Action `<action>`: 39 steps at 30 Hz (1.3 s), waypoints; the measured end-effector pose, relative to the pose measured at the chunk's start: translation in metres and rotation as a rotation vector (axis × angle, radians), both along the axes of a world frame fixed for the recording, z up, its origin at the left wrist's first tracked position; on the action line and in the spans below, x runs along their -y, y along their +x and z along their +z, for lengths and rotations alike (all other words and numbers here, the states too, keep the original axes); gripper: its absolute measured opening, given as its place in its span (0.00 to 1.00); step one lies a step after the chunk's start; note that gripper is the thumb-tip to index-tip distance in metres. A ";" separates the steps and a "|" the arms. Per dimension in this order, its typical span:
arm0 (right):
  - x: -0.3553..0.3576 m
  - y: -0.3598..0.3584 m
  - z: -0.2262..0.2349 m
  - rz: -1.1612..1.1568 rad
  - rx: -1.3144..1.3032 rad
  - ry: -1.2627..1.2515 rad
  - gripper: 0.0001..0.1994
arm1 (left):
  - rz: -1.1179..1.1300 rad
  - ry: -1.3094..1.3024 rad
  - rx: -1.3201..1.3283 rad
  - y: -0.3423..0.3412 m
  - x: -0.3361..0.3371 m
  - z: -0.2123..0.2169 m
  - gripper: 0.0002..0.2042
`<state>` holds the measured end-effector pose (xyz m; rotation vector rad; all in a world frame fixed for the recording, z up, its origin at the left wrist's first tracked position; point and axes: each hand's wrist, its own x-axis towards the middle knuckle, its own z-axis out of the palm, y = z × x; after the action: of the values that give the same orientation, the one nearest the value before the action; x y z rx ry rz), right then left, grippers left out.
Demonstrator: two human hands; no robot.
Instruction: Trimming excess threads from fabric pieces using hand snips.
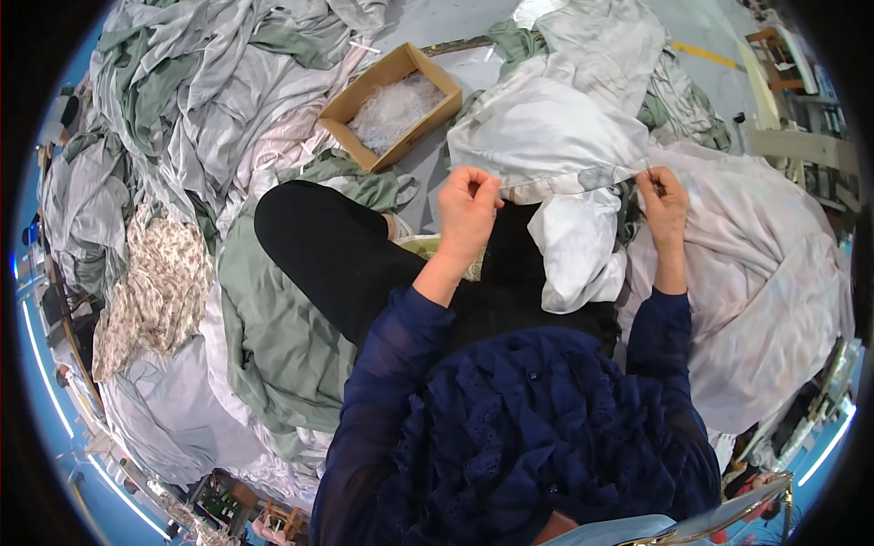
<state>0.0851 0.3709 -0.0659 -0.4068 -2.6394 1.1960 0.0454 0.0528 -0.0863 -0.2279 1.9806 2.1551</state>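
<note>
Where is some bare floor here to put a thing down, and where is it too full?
Bare grey floor shows above the cardboard box, up to the white sheet that the left hand and right hand hold. A narrower strip runs between box and sheet. The fabric heap on the left and pale pile on the right are crowded.

Head-worn fisheye looks steeply down, close above lap.

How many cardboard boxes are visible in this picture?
1. The open cardboard box sits on the grey floor above the person's knee, between the fabric piles, with clear plastic bags inside. Others may be hidden under the cloth.
</note>
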 end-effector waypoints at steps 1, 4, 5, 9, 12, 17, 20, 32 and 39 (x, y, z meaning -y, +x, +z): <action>-0.001 0.000 -0.001 0.003 0.001 0.001 0.07 | 0.038 0.021 -0.014 -0.004 0.004 -0.001 0.05; -0.004 0.000 -0.004 0.003 0.037 0.011 0.07 | 0.119 0.099 0.011 -0.016 0.019 -0.005 0.05; -0.004 -0.001 -0.004 -0.004 0.018 0.007 0.07 | 0.182 0.141 0.013 -0.021 0.024 -0.004 0.05; -0.003 -0.003 -0.005 -0.021 -0.006 0.001 0.07 | 0.307 0.211 -0.014 -0.052 0.053 -0.003 0.05; -0.005 -0.003 -0.008 -0.011 0.005 0.034 0.07 | 0.335 0.252 -0.063 -0.079 0.071 0.001 0.04; -0.003 -0.005 -0.010 -0.016 0.026 0.028 0.07 | 0.171 0.421 -0.114 -0.084 0.043 0.037 0.04; -0.003 -0.006 -0.010 -0.026 0.040 0.018 0.07 | 0.128 0.876 0.215 -0.074 0.040 0.069 0.03; -0.016 -0.004 -0.015 0.008 0.068 0.010 0.06 | -0.609 -1.308 -0.565 -0.101 0.150 0.043 0.10; -0.019 -0.005 -0.025 -0.025 0.091 -0.011 0.06 | -0.464 -1.640 -0.634 -0.196 0.252 0.029 0.06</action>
<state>0.0799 0.3896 -0.0908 -0.5057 -2.6966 1.2128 -0.1502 -0.1997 -0.0577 0.6905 3.1240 -0.0913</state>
